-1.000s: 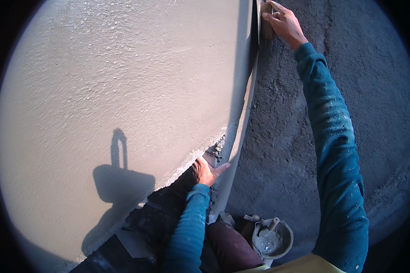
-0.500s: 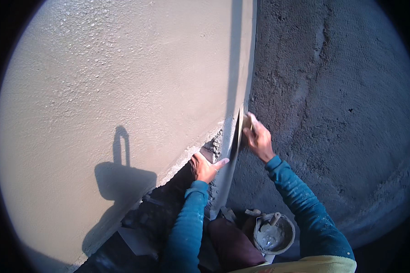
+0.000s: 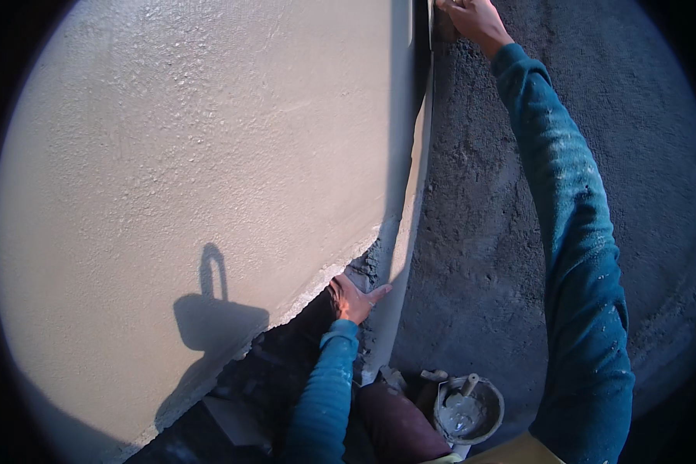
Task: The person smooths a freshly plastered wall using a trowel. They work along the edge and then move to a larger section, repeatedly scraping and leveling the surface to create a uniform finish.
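My right hand is raised at the top of the view, its fingers closed round a flat plastering trowel seen nearly edge-on. The trowel lies along the vertical corner of a freshly plastered, pale wall. Lower down, my left hand rests against the ragged lower edge of the plaster. Its thumb is stretched out onto the smooth, narrow corner face, while some fingers are hidden in shadow. Nothing shows in its grip.
A rough, dark grey wall stands to the right. Below, a round bucket holds wet grey mortar and a tool with a light handle. My knee is beside it. Dark ground with a flat board lies at lower left.
My right hand has moved far up along the corner with the trowel, and the right arm is now stretched out. The left hand stays nearly in place at the plaster's lower edge.
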`<act>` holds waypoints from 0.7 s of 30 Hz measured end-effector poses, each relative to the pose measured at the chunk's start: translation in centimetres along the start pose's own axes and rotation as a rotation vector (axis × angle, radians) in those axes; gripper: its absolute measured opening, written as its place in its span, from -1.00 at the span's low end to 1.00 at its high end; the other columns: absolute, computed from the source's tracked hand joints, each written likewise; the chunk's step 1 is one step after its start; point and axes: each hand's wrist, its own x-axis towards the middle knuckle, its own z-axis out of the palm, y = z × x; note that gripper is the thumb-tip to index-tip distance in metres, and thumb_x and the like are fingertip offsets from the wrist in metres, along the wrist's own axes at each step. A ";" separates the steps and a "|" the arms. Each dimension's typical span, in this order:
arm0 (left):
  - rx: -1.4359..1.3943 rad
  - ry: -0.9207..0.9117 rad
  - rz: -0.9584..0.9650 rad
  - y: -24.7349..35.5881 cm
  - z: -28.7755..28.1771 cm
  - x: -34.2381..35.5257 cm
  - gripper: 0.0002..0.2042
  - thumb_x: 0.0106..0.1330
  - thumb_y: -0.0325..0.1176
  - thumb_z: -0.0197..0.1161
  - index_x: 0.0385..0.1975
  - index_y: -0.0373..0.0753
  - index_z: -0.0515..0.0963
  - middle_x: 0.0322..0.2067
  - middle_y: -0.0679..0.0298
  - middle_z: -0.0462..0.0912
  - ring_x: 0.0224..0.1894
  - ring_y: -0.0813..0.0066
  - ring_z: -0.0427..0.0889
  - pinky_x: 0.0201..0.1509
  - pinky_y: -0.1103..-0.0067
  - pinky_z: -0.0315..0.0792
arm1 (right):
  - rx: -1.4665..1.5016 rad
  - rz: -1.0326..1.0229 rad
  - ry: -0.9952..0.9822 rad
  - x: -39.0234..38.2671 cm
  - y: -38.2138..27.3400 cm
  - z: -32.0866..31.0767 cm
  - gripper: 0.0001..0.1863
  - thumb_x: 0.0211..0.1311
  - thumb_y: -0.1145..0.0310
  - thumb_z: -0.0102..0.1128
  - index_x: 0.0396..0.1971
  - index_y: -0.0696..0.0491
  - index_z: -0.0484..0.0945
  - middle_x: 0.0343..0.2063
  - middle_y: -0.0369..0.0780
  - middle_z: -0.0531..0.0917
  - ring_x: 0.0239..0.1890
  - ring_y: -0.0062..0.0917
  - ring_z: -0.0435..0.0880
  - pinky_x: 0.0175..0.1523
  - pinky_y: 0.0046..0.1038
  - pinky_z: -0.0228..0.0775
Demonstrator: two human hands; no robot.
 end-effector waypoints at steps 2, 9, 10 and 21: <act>0.032 0.002 0.025 0.1 1.0 0.2 0.42 -0.16 0.17 0.78 0.50 -0.53 -0.10 0.42 -0.36 0.11 0.54 -0.27 0.13 0.60 0.11 0.17 | 0.251 0.043 -0.100 3.5 4.5 0.2 -0.83 0.44 0.54 0.17 -0.05 0.09 0.63 -0.37 -0.19 0.73 -0.36 -0.50 0.70 -0.33 -0.31 0.54; -0.045 0.011 0.073 0.5 1.3 -0.4 0.37 -0.12 0.17 0.76 0.47 -0.52 -0.08 0.38 -0.36 0.15 0.49 -0.29 0.18 0.57 0.07 0.19 | -0.389 -0.029 -0.127 -6.8 8.3 2.3 -0.45 0.47 0.20 0.35 0.39 -0.02 0.52 -0.18 -0.11 0.80 -0.16 -0.50 0.79 -0.04 -0.35 0.64; -0.038 0.018 0.037 -0.2 0.5 -0.5 0.37 -0.11 0.17 0.76 0.47 -0.53 -0.09 0.38 -0.37 0.15 0.49 -0.30 0.18 0.58 0.07 0.19 | -0.150 -0.038 -0.025 -13.0 5.7 5.6 -0.43 0.46 0.19 0.34 0.40 -0.01 0.52 -0.04 -0.03 0.80 -0.05 -0.33 0.82 0.06 -0.27 0.66; -0.018 0.018 0.059 0.5 0.0 0.2 0.50 -0.13 0.16 0.77 0.58 -0.47 -0.28 0.56 -0.34 -0.12 0.63 -0.23 -0.03 0.67 0.10 0.07 | 0.109 0.494 -0.569 -54.4 -3.3 0.6 -0.35 0.45 0.32 0.25 0.50 -0.04 0.35 0.31 0.00 0.59 0.31 -0.01 0.60 0.36 -0.13 0.49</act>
